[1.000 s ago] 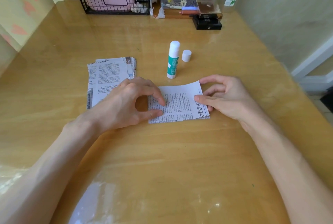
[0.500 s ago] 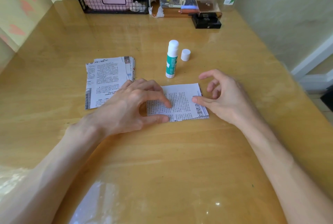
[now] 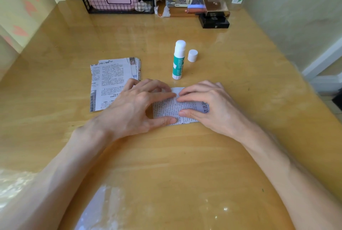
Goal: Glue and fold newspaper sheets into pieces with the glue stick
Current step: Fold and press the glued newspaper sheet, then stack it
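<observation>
A folded newspaper piece (image 3: pixel 167 108) lies flat on the wooden table (image 3: pixel 185 165) under both hands: left hand (image 3: pixel 137 105) and right hand (image 3: pixel 209 105) press it, fingertips meeting (glue stick (image 3: pixel 178 60) stands just behind).

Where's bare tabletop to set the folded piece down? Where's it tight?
Free: right of the cap to the table edge; the band between glue stick and wire basket; near side between the forearms. Crowded: left hand and right hand press the folded piece, newspaper stack close beside.
</observation>
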Motion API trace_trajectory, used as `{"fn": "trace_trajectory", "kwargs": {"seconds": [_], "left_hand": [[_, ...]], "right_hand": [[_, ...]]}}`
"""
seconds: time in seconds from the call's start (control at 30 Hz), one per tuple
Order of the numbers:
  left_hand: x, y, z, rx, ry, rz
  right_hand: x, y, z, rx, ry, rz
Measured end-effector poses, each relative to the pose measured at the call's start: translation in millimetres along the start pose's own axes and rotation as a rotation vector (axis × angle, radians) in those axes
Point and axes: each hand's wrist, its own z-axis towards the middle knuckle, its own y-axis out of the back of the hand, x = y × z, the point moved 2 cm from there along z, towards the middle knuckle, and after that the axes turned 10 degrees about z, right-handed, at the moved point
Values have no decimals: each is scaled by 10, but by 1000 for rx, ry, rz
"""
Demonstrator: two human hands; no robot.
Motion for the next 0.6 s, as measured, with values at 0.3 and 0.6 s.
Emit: {"fn": "trace_trajectory", "kwargs": {"seconds": [0.3,0.6], "left_hand": [[42,30,-19,13,20,-2],[142,78,-49,25,41,32]], "right_hand": [[81,-100,-33,55,79,-246],[-124,214,-93,-64,-17,-314]]}}
